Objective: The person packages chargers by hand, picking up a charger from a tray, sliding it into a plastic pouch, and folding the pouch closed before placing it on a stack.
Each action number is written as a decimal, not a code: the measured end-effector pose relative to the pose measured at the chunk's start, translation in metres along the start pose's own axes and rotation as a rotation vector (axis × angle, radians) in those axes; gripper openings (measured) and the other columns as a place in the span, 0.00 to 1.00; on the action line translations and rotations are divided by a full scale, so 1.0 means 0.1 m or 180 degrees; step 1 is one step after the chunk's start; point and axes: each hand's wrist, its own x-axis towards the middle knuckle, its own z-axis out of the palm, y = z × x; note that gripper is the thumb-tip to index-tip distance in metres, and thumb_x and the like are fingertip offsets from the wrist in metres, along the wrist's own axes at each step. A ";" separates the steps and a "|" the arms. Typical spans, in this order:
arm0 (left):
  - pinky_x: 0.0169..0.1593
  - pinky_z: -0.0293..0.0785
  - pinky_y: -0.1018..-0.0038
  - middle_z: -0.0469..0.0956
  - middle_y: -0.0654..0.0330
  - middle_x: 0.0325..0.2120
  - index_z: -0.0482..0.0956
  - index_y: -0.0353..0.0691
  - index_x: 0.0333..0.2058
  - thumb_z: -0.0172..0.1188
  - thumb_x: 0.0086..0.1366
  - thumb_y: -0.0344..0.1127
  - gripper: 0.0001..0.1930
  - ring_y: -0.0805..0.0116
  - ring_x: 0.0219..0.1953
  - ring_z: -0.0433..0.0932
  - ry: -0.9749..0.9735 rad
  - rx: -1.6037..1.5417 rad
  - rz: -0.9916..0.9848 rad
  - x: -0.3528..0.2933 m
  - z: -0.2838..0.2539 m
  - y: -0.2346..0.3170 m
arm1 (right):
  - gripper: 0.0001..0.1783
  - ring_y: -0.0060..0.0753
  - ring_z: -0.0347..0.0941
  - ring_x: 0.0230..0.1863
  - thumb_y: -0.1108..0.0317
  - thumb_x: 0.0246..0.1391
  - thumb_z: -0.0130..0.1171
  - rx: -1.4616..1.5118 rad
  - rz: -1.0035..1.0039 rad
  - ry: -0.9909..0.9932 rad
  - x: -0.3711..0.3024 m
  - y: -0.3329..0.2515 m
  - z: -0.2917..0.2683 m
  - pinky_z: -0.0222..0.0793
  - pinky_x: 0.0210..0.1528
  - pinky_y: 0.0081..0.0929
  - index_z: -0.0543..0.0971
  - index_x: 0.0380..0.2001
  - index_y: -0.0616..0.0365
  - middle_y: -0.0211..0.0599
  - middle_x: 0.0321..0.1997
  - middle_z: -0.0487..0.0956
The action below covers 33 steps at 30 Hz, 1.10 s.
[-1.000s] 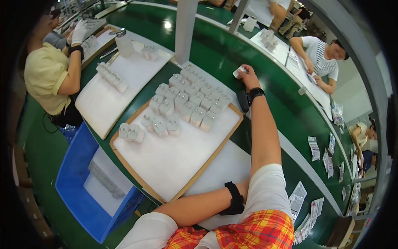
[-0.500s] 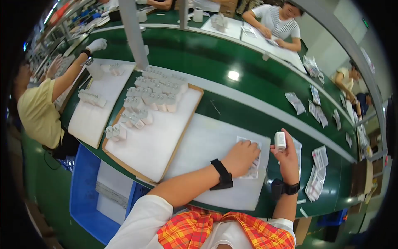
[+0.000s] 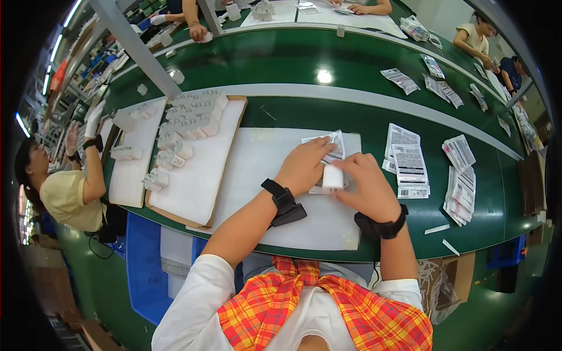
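A white plug-in charger [image 3: 333, 177] is pinched between the thumb and fingers of my right hand [image 3: 370, 187], over the white work mat [image 3: 281, 228]. My left hand [image 3: 301, 168] is closed on a printed plastic pouch [image 3: 338, 140] that lies on the mat; its fingertips are partly hidden. The charger sits right against the near part of the pouch. Whether its end is inside the pouch, I cannot tell. Left of the mat, a white board [image 3: 213, 169] with a brown edge carries rows of upright chargers [image 3: 196, 108].
Printed pouches [image 3: 410, 167] lie right of the mat, with another pile [image 3: 459, 181] beyond. White strips [image 3: 437, 229] lie near the table edge. A blue bin [image 3: 143, 263] stands below at left. A co-worker [image 3: 70, 193] sits at left; others work across the green table.
My right hand has brought the charger leftward from the mat's right side to the pouch under my left hand. The view has shifted, showing more pouches at right.
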 end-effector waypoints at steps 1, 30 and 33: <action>0.62 0.64 0.60 0.64 0.48 0.63 0.75 0.34 0.53 0.50 0.61 0.32 0.21 0.47 0.60 0.68 -0.0009 0.0023 -0.0018 0.00 -0.02 0.00 | 0.34 0.48 0.68 0.51 0.68 0.39 0.73 0.0061 -0.0116 -0.0220 -0.04 -0.03 -0.08 0.65 0.55 0.36 0.72 0.51 0.64 0.43 0.44 0.74; 0.52 0.71 0.66 0.72 0.43 0.50 0.71 0.37 0.55 0.61 0.54 0.28 0.27 0.52 0.51 0.71 0.0485 -0.1118 0.0089 0.03 -0.25 -0.06 | 0.16 0.28 0.71 0.40 0.81 0.49 0.52 0.3810 0.0683 0.0856 0.16 0.37 0.34 0.68 0.38 0.25 0.67 0.43 0.57 0.35 0.45 0.70; 0.49 0.72 0.70 0.75 0.45 0.47 0.77 0.36 0.49 0.63 0.56 0.31 0.21 0.59 0.49 0.74 0.0285 -0.3246 -0.0007 0.08 -0.30 0.01 | 0.15 0.24 0.69 0.42 0.79 0.53 0.53 0.4693 0.0852 0.0794 0.17 0.19 0.10 0.68 0.41 0.22 0.67 0.44 0.57 0.34 0.48 0.68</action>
